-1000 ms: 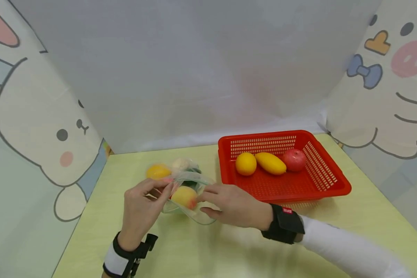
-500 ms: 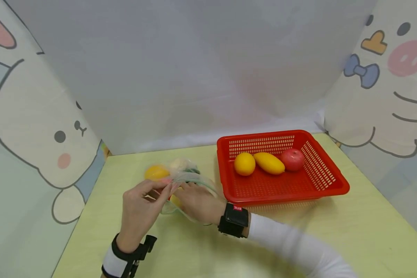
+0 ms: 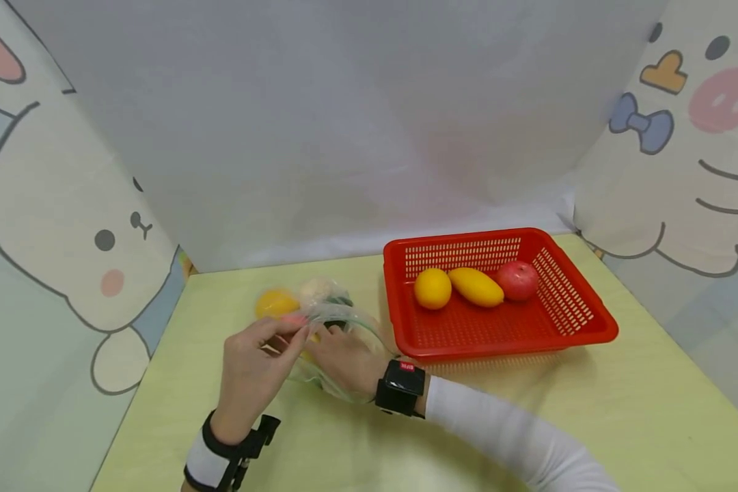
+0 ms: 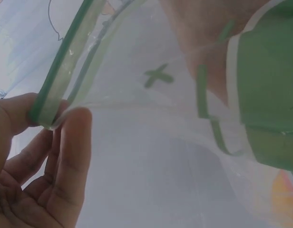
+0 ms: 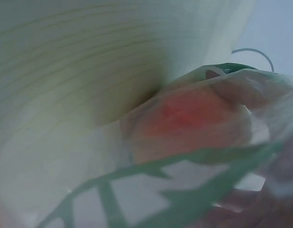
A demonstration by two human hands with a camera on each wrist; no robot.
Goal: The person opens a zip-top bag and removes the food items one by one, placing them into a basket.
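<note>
We see a clear plastic bag [image 3: 338,311] on the pale yellow table [image 3: 320,444], just left of a red basket [image 3: 504,335]. Our left hand [image 3: 252,369] pinches the bag's edge between thumb and finger, and in the left wrist view we find that grip at the end of a green strip [image 4: 65,57] along the mouth.

Our right hand [image 3: 347,362] reaches inside the bag, palm down, its fingertips partly hidden by film. We cannot tell whether those fingers are gripping anything. The right wrist view is blurred, but we make out a reddish fruit [image 5: 184,118] behind the plastic and green print [image 5: 194,190] on the film.

Towards the far side of the bag we notice a yellow fruit [image 3: 277,303] and, beside it, a whitish round thing [image 3: 318,290], both hazy through plastic. In the basket, a round yellow fruit [image 3: 432,288], a long yellow fruit [image 3: 476,287] and a red fruit [image 3: 518,280] lie in a row. We wear a dark band [image 3: 400,387] at the right wrist, beside a white sleeve [image 3: 498,424].
</note>
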